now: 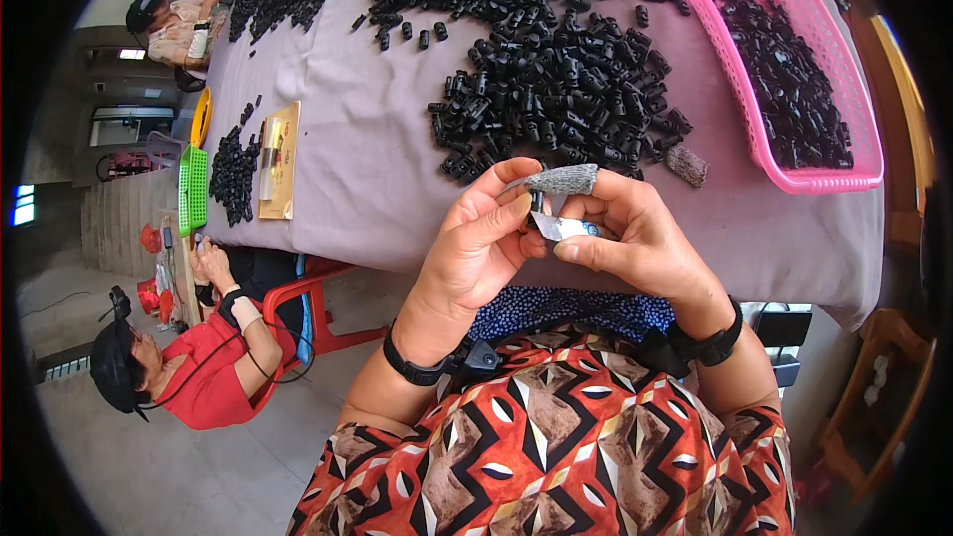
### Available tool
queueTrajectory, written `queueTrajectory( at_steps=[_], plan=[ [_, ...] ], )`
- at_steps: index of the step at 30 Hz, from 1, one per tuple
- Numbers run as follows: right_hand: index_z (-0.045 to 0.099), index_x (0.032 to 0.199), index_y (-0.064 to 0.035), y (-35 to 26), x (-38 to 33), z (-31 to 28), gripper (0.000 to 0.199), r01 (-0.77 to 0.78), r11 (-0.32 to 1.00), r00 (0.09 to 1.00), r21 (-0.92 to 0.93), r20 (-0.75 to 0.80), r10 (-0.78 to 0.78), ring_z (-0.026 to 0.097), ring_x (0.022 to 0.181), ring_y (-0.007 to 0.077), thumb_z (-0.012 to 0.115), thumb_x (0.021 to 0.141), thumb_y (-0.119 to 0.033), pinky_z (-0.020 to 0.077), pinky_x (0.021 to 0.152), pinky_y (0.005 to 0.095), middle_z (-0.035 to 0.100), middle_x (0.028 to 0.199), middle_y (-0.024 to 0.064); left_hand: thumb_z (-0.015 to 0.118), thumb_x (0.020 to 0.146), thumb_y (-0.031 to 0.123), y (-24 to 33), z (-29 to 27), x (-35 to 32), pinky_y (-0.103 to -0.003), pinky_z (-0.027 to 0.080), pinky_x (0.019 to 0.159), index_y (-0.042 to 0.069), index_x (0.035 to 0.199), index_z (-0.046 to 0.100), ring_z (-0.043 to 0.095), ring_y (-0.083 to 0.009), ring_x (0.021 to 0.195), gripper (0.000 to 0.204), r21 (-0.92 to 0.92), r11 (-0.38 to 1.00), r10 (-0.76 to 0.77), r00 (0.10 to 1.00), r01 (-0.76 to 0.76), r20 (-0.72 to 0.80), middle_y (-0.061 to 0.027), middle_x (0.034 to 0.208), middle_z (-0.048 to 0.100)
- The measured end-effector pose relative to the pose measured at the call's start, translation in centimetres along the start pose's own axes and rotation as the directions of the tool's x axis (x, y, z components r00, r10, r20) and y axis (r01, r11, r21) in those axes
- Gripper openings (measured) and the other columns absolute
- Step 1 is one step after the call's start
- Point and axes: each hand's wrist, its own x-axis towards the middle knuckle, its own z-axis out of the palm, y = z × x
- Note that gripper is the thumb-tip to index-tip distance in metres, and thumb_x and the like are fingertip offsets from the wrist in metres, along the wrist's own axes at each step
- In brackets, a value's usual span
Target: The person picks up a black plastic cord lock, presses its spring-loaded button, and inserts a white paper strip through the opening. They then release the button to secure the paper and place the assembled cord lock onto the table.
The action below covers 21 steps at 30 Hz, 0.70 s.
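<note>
Both my hands meet above the near edge of the cloth-covered table. My left hand (472, 238) pinches a small black cylindrical plastic piece (537, 202) between thumb and fingers. My right hand (645, 238) is closed on a small white-and-blue object (564, 227) with a pale pointed end against the black piece; its kind I cannot make out. A grey knitted finger cover (561, 180) sits over my right index finger. Just beyond my hands lies a large heap of similar black pieces (556, 89). Another grey knitted scrap (687, 166) rests beside that heap.
A pink plastic basket (735, 79) holding more black pieces stands at the right. A smaller black pile (234, 174), a yellowish card package (280, 161) and a green basket (193, 189) are at the left. Two people sit along the left side, one near a red chair (328, 313).
</note>
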Motion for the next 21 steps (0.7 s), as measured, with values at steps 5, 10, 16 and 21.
queueTrajectory(
  at_steps=[5, 10, 16, 21],
  plan=[
    [0.052, 0.117, 0.0030, -0.3, 0.0, 0.1, 0.038, -0.011, 1.000, 1.000, -0.004, -0.021, 0.011, 0.055, 0.083, 0.0060, 0.067, 0.084, -0.008, 0.0453, 0.075, 0.0212, 0.061, 0.088, 0.0013, 0.058, 0.089, 0.006, 0.1, 0.1, -0.1, -0.024, 0.056, 0.063, 0.003, 0.118, 0.047, 0.064, -0.0129, 0.073, 0.031, -0.007, 1.000, -0.010, 1.000, 0.011, 0.023, -0.0090, 0.099, 0.062],
    [0.052, 0.117, 0.0033, -0.5, 0.0, 0.0, 0.038, -0.001, 0.999, 1.000, -0.034, -0.007, 0.000, 0.057, 0.087, 0.0075, 0.067, 0.084, -0.009, 0.0460, 0.078, 0.0227, 0.063, 0.091, 0.0030, 0.057, 0.089, 0.006, 0.0, 0.1, -0.2, -0.024, 0.056, 0.062, 0.003, 0.119, 0.047, 0.064, -0.0131, 0.072, 0.031, -0.006, 1.000, -0.002, 1.000, 0.002, 0.024, -0.0095, 0.098, 0.062],
    [0.053, 0.115, 0.0030, -0.9, -0.1, 0.0, 0.034, -0.069, 0.998, 0.997, 0.009, -0.040, 0.069, 0.058, 0.091, 0.0090, 0.066, 0.085, -0.008, 0.0462, 0.081, 0.0240, 0.065, 0.096, 0.0054, 0.057, 0.089, 0.004, 0.1, 0.1, -0.2, -0.025, 0.056, 0.063, 0.003, 0.120, 0.046, 0.063, -0.0131, 0.073, 0.032, 0.021, 1.000, 0.000, 0.998, -0.001, 0.068, -0.0099, 0.100, 0.061],
    [0.052, 0.115, 0.0021, -0.3, -0.1, 0.0, 0.036, -0.012, 0.999, 1.000, -0.044, -0.006, 0.012, 0.056, 0.084, 0.0067, 0.067, 0.083, -0.008, 0.0454, 0.076, 0.0220, 0.062, 0.089, 0.0018, 0.058, 0.089, 0.004, 0.2, 0.3, -0.2, -0.024, 0.055, 0.063, 0.004, 0.121, 0.046, 0.062, -0.0125, 0.076, 0.034, 0.021, 0.999, 0.039, 0.999, -0.039, -0.018, -0.0086, 0.101, 0.061]
  ],
)
